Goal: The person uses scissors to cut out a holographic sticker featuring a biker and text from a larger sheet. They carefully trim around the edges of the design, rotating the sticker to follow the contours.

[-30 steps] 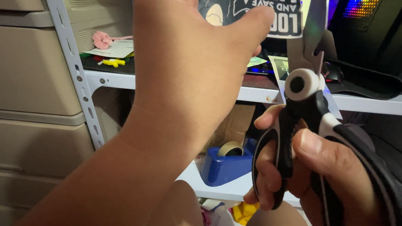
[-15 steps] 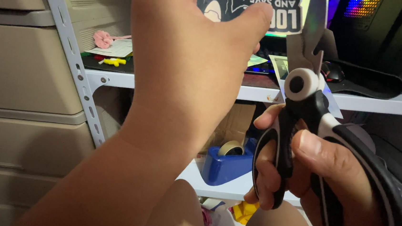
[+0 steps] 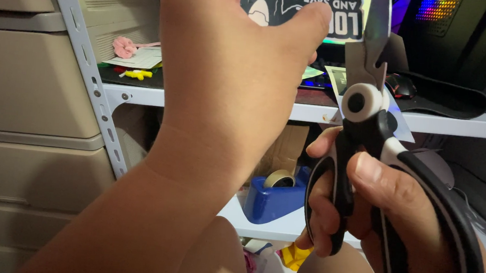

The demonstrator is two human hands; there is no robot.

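Before cluttered shelves (image 3: 458,123), left hand (image 3: 230,78) pinches a dark sheet (image 3: 299,5); right hand (image 3: 375,216) grips scissors (image 3: 371,123).

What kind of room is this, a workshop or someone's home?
Probably a home desk or hobby corner. A metal shelf holds a mouse beside a glowing computer case, with a blue tape dispenser below and beige plastic drawers alongside.

one view only, from a camera worn on the person's head. it looks forward and slightly down, very near the raised hands, which fill most of the frame. it faces a white metal shelf (image 3: 440,121) straight ahead, with beige drawers (image 3: 22,78) at the left edge. no second view shares the scene.
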